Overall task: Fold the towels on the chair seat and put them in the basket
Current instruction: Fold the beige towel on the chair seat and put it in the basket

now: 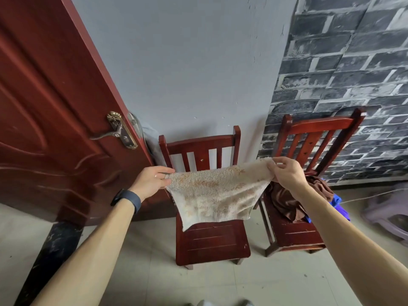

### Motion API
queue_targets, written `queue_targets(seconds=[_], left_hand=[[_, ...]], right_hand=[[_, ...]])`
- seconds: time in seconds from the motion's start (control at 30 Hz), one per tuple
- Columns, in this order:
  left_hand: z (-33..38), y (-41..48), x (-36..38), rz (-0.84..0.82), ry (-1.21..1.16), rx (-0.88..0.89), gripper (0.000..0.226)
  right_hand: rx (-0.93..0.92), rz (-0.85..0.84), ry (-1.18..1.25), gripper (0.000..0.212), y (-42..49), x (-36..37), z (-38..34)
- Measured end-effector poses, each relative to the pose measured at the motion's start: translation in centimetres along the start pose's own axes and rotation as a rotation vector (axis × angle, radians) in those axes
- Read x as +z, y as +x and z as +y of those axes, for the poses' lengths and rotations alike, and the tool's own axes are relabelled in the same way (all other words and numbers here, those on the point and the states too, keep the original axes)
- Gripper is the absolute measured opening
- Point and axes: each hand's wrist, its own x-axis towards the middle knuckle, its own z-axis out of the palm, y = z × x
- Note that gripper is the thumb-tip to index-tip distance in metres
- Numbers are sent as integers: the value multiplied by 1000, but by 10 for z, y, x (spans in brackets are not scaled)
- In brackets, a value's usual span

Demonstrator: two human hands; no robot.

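Note:
A beige, stained towel [212, 195] hangs stretched in the air above the seat of the left wooden chair [212, 241]. My left hand [152, 180] pinches its left top corner and my right hand [287, 173] pinches its right top corner. The towel's lower edge droops onto the back of that seat. On the right wooden chair [295, 235] lies a crumpled brown towel [287, 199] with a blue cloth [337, 202] beside it, partly hidden by my right forearm. No basket is in view.
A dark red door [55, 111] with a brass handle [119, 129] stands open at the left. A grey wall and brick-pattern wallpaper [353, 74] are behind the chairs. A pale plastic stool [390, 213] sits at the far right on the tiled floor.

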Motion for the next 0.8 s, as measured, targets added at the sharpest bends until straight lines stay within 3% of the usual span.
queue_targets(seconds=[0.13,0.23,0.3,0.37,0.4,0.47,0.53,0.6,0.7,0.8], left_hand=[[-14,3,2,149,240,35,27],[-13,-1,12,139,330,18,31],[-11,-4,19,142,170,-42,35],[-6,-10,23,135,-207,-143,36],[-5,-12,23,114,-346,-173,33],[-4,-16,20,29,-401,-182,22],[-9,-18,18,-88,-230,-124,35],[-14,-18,19,-96,102,-38,47],[-22,-18,30,71,589,93,32],[-33,-19,36,234,710,122,19]], right_hand=[[-99,44,-242,21,-11,-1,-7],[-99,71,-225,25,-11,5,-6],[-24,10,-44,33,-8,7,-6],[24,-135,143,32,-12,5,-6],[18,-210,178,34,-14,3,-6],[-28,-297,104,47,-16,0,-4],[-83,-270,-51,49,-17,1,-1],[-158,-189,-198,40,-17,5,2],[-277,-92,-308,28,-19,12,10],[-368,-16,-344,25,-20,17,25]])
